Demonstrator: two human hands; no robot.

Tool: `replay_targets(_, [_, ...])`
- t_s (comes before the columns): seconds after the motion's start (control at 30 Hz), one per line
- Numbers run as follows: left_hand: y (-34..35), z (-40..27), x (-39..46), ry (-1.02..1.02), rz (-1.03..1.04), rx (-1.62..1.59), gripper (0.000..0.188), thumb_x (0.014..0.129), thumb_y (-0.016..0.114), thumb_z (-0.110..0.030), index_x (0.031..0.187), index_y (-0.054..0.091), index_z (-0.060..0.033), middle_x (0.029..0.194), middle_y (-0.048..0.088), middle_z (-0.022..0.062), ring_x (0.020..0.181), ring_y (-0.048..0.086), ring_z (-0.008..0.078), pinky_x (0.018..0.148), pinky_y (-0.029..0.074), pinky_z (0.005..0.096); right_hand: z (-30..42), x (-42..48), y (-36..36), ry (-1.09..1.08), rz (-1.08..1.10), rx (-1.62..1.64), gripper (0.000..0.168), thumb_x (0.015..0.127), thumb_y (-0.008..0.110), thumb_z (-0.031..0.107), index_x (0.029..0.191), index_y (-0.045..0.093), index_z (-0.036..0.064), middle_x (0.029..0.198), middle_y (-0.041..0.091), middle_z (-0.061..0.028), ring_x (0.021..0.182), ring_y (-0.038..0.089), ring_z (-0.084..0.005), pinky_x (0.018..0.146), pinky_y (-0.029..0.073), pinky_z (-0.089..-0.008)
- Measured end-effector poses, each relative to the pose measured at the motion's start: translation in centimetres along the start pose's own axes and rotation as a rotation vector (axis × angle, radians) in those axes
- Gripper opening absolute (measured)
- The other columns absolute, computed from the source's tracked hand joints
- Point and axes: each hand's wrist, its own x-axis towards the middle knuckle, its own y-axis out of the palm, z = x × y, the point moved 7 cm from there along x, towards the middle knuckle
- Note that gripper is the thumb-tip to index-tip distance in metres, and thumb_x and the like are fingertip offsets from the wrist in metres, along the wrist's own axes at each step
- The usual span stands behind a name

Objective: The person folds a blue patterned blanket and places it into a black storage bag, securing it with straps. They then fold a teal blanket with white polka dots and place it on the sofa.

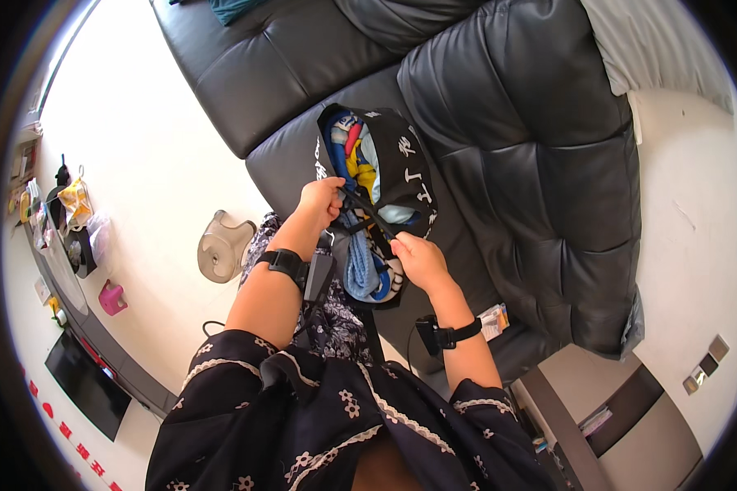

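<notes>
A black fabric bag [393, 150] bearing white writing lies on the sofa seat before me, its top gaping. Inside it are bundled cloths: a yellow one [362, 167], a light-blue textured one [360, 264] and others in blue, red and white. My left hand [322, 201] is closed on one end of a black strap [365, 205] at the bag's near-left rim. The other end is gripped by my right hand [421, 261], lower and to the right. Between the two hands the strap runs taut across the bag's opening. Where it joins the bag is unclear.
The black leather sofa [528, 110] has a tufted backrest on the right. A translucent stool [221, 248] stands on the floor to the left, with a pink stool [112, 299] farther off. Small packets [494, 320] lie on the sofa near my right forearm. Dark devices are strapped to both forearms.
</notes>
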Motion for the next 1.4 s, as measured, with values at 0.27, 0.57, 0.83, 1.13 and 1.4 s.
replay_targets(0.27, [-0.5, -1.5, -2.1, 0.164, 0.127, 0.613, 0.018, 0.083, 0.060, -0.025, 0.074, 0.052, -0.0118, 0.064, 0.050, 0.0001, 0.060, 0.051, 0.0113, 0.051, 0.043, 0.0259, -5.1, -1.4, 3.0, 0.180, 0.027, 0.765, 0.023, 0.090, 0.046, 0.021, 0.077, 0.054, 0.005, 0.068, 0.055, 0.0006, 0.056, 0.044, -0.0067, 0.051, 0.036, -0.0222])
replay_targets(0.57, [-20.8, -9.9, -5.2, 0.320, -0.126, 0.675, 0.015, 0.085, 0.050, -0.025, 0.090, 0.053, -0.0117, 0.079, 0.058, 0.0023, 0.076, 0.057, 0.0151, 0.065, 0.046, 0.0317, 2.5, -2.1, -5.3, -0.005, -0.899, -0.110, 0.040, 0.070, 0.068, 0.017, 0.105, 0.052, 0.006, 0.104, 0.053, -0.0088, 0.093, 0.050, -0.0285, 0.080, 0.042, -0.0404])
replay_targets(0.83, [-18.4, -3.4, -8.6, 0.228, -0.065, 0.500, 0.014, 0.085, 0.053, -0.024, 0.091, 0.052, -0.0116, 0.079, 0.059, 0.0034, 0.074, 0.058, 0.0164, 0.066, 0.048, 0.0319, 3.6, 4.8, 0.5, 0.329, -0.305, -0.480, 0.055, 0.063, 0.074, 0.040, 0.103, 0.054, 0.009, 0.109, 0.051, -0.0069, 0.107, 0.043, -0.0249, 0.085, 0.036, -0.0447])
replay_targets(1.13, [-20.3, -7.3, -10.9, 0.330, -0.041, 0.675, 0.017, 0.085, 0.052, -0.025, 0.093, 0.055, -0.0108, 0.081, 0.060, 0.0032, 0.075, 0.060, 0.0149, 0.062, 0.048, 0.0283, 0.1, 4.5, -0.7, 0.440, -0.481, -0.446, 0.027, 0.074, 0.060, 0.018, 0.095, 0.052, 0.004, 0.104, 0.053, -0.0153, 0.101, 0.052, -0.0323, 0.079, 0.047, -0.0437])
replay_targets(1.4, [-23.6, -9.0, -11.2, 0.327, -0.028, 0.538, 0.014, 0.085, 0.054, -0.023, 0.093, 0.053, -0.0117, 0.081, 0.058, 0.0035, 0.072, 0.057, 0.0160, 0.059, 0.046, 0.0286, -4.4, -2.6, 1.3, 0.467, -0.484, -0.322, 0.027, 0.074, 0.054, 0.015, 0.097, 0.056, 0.002, 0.099, 0.058, -0.0167, 0.093, 0.057, -0.0324, 0.075, 0.050, -0.0404])
